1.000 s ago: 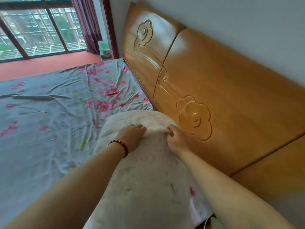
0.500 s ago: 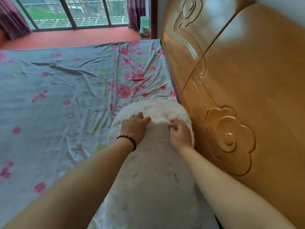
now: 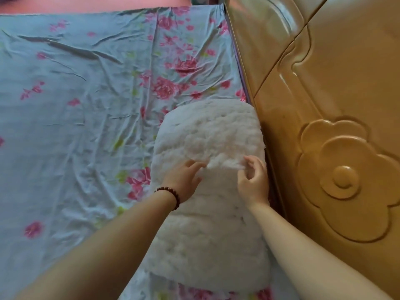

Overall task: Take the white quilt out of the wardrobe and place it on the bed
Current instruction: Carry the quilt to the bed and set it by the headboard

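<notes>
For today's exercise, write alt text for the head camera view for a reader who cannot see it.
A folded white quilt lies on a bed's blue floral sheet, close beside a carved wooden headboard. A person's left hand, with a beaded bracelet at the wrist, and right hand rest on the quilt's top, fingers loosely curled at a raised fold.

Bed, floral sheet; folded white quilt lying seemingly against headboard.
</notes>
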